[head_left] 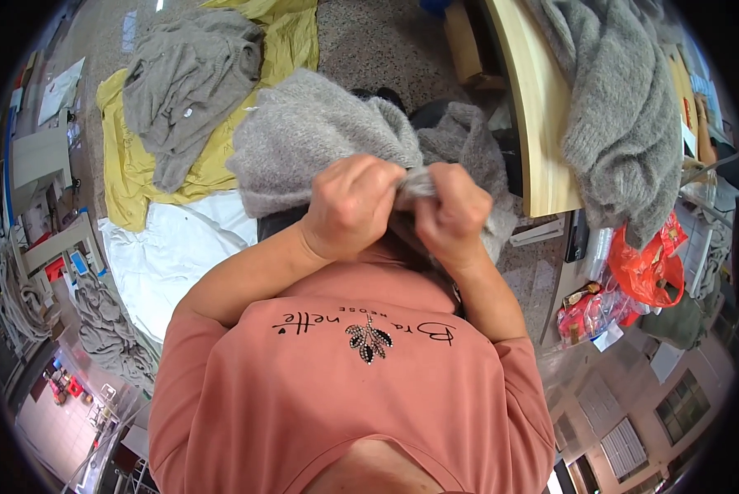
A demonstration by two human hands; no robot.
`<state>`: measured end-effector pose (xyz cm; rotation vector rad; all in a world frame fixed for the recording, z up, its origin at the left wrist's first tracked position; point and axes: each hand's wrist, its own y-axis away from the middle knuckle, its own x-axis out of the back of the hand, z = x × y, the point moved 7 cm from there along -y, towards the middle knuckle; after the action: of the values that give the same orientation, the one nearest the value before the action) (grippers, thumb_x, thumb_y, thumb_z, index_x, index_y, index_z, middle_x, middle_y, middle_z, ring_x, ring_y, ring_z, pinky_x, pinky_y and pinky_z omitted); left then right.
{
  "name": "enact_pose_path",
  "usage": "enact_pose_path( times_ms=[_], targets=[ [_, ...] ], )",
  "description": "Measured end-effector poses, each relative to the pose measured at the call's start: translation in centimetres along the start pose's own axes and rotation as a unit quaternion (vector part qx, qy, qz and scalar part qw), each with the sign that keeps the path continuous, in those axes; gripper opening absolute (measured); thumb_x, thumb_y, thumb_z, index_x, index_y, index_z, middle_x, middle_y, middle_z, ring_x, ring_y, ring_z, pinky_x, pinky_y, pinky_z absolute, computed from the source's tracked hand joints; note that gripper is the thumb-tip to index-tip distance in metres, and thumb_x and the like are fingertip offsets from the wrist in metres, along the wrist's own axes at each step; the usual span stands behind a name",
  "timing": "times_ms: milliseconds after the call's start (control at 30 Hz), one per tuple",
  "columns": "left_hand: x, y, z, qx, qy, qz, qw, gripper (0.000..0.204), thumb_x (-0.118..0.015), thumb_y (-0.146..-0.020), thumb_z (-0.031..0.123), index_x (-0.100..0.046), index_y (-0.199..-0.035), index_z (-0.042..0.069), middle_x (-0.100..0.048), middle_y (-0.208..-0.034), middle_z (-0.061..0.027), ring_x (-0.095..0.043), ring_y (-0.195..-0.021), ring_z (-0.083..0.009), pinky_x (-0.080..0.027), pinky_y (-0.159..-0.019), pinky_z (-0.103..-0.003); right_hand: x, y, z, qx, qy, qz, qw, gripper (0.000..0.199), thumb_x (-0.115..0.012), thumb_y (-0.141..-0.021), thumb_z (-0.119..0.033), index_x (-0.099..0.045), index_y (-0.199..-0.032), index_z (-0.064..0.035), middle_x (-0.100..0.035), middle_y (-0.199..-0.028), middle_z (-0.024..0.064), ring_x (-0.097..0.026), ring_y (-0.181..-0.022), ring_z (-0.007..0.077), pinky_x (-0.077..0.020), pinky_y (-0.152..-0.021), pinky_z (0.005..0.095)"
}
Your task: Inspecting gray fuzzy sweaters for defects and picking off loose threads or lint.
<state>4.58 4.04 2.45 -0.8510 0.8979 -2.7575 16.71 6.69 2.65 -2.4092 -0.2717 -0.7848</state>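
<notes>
Your left hand [353,206] and right hand [453,212]: each grip closed on bunched grey knit garment [312,136]; bulk lies forward-left, nearer your left; long axis unclear.

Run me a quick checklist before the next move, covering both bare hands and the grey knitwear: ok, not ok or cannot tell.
1. Bare left hand closed on the fluffy grey knit garment: ok.
2. Bare right hand closed on grey knit: ok.
3. Bunched grey fabric between the hands fully visible: not ok, hands cover part.
4. Crumpled grey knit garment on the yellow plastic sheet, clear of both hands: ok.
5. Fluffy grey knit piece on the pale wooden tabletop, clear of both hands: ok.
</notes>
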Motion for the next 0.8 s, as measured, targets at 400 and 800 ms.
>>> enact_pose_path(
  times_ms=[400,800],
  targets=[
    [-1.4,4.3,-6.4,0.460,0.287,-0.168,0.823,0.003,-0.060,-0.073,0.001,-0.058,-0.072,-0.001,-0.052,-0.063,-0.0007,-0.045,-0.056,-0.0062,-0.036,-0.049,-0.024,-0.5,0.9,5.9,-0.155,0.005,-0.020,0.988,0.019,-0.049,-0.069,0.007,-0.056,-0.085,0.0021,-0.053,-0.067,0.0116,-0.050,-0.056,0.0120,-0.0408,-0.053,0.0235],
    [-1.6,5.1,-6.4,0.496,0.393,-0.208,0.746,0.004,-0.057,-0.077,0.002,-0.057,-0.080,0.000,-0.053,-0.072,0.0034,-0.044,-0.062,-0.0020,-0.035,-0.052,-0.019,1.4,-0.6,0.0,0.053,0.128,0.073,0.988,0.016,-0.052,-0.067,0.006,-0.057,-0.082,0.0027,-0.057,-0.069,0.0120,-0.053,-0.059,0.0135,-0.0428,-0.054,0.0259]
  ],
)
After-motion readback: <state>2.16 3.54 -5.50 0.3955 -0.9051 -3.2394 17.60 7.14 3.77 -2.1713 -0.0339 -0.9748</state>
